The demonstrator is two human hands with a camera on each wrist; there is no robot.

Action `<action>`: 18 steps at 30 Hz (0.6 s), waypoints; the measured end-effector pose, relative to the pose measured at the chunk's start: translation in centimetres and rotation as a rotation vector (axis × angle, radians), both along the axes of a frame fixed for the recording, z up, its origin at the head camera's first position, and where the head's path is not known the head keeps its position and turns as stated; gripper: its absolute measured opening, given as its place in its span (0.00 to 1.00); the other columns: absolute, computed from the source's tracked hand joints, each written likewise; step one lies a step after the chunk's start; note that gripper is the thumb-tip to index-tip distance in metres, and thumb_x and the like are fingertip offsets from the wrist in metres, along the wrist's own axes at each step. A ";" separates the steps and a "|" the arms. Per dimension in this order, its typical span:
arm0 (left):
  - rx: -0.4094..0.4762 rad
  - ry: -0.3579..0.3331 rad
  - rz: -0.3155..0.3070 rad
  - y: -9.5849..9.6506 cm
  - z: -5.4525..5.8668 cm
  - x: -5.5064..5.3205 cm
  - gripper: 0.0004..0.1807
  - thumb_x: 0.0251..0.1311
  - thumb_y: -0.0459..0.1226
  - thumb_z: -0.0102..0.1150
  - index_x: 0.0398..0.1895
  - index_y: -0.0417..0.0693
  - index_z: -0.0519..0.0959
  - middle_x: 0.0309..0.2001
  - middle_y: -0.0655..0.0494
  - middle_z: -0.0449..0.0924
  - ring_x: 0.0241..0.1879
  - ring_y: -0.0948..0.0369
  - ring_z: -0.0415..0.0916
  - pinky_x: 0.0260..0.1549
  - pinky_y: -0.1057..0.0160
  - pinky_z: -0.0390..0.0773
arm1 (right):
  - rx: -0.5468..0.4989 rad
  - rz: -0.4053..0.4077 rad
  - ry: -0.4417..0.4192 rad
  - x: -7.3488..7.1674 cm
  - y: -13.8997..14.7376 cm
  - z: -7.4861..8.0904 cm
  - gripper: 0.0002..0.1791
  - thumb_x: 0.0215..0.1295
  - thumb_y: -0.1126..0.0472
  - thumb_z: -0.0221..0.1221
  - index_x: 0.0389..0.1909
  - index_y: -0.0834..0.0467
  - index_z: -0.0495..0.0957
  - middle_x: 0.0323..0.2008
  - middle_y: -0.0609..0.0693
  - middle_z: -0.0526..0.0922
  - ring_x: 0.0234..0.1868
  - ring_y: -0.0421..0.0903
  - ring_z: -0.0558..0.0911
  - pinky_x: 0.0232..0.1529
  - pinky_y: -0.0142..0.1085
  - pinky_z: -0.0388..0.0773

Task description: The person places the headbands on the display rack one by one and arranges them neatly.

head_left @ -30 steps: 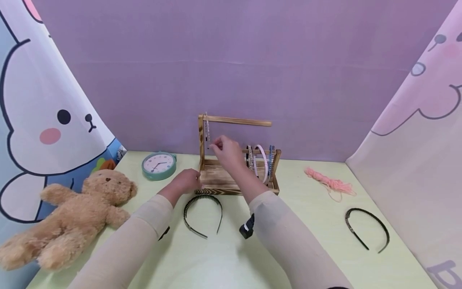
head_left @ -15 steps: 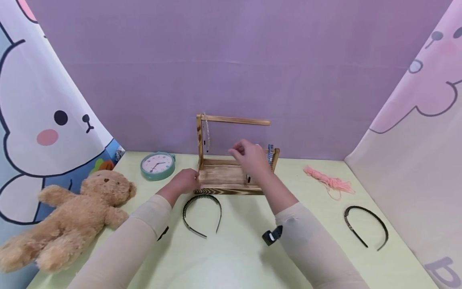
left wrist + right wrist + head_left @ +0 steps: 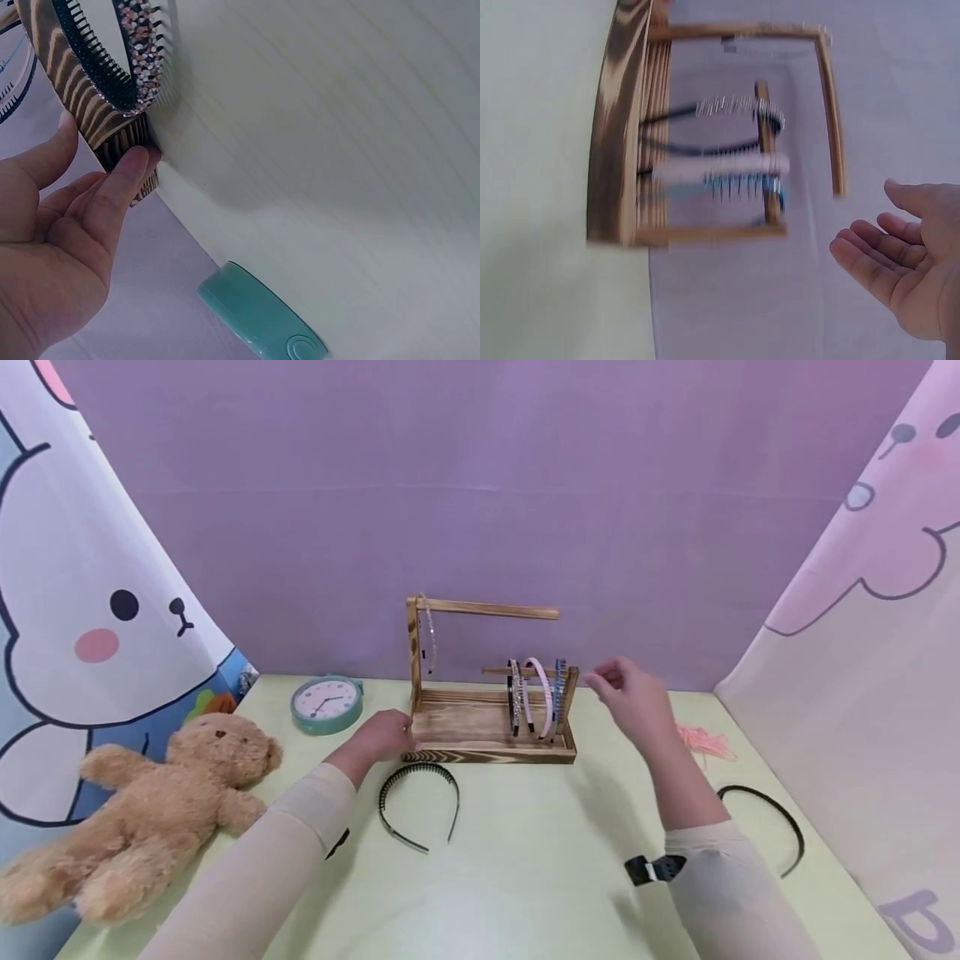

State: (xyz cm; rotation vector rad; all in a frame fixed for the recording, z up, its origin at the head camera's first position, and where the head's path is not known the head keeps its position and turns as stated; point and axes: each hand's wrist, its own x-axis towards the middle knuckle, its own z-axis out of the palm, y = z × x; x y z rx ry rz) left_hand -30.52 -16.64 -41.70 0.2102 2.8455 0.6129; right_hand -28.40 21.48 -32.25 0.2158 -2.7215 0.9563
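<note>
A wooden headband rack with two bars stands at the back middle of the table. My left hand grips its left end; in the left wrist view the thumb and fingers lie on opposite sides of the striped wood. One clear sparkly headband hangs from the upper bar at the left. On the lower bar hang a glittery headband, a pink headband and a blue toothed headband. To the right of the rack, my right hand is raised with loosely bent fingers and holds nothing.
A black toothed headband lies in front of the rack. Farther right lie another black headband, partly behind the right arm, and pink yarn. A teal clock and teddy bear are at the left.
My right hand has moved right, from near the hanging sparkly headband, past the lower bar, to beyond the rack. The sparkly headband has swung slightly. My left hand stays on the rack.
</note>
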 end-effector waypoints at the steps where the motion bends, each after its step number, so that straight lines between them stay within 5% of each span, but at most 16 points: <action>1: 0.004 0.001 0.002 -0.1 0.0 0.0 0.30 0.65 0.43 0.61 0.65 0.33 0.70 0.63 0.38 0.73 0.60 0.42 0.72 0.59 0.46 0.72 | 0.011 -0.012 0.000 0.2 0.9 -0.1 0.32 0.66 0.32 0.52 0.50 0.57 0.76 0.43 0.54 0.83 0.43 0.52 0.82 0.45 0.47 0.78; 9: 0.006 -0.005 0.005 -0.2 0.0 -0.2 0.31 0.64 0.43 0.62 0.65 0.33 0.70 0.62 0.38 0.74 0.58 0.44 0.74 0.57 0.47 0.74 | 0.185 -0.067 -0.039 1.8 8.0 -1.5 0.32 0.70 0.36 0.51 0.53 0.62 0.75 0.46 0.62 0.84 0.49 0.60 0.81 0.47 0.55 0.74; 18: 0.033 0.011 -0.003 0.3 -0.2 -0.2 0.28 0.64 0.42 0.63 0.61 0.33 0.73 0.61 0.39 0.75 0.53 0.47 0.77 0.54 0.49 0.77 | 0.451 -0.054 -0.325 3.7 15.2 -4.8 0.36 0.68 0.42 0.55 0.54 0.75 0.71 0.50 0.73 0.78 0.49 0.73 0.76 0.45 0.60 0.74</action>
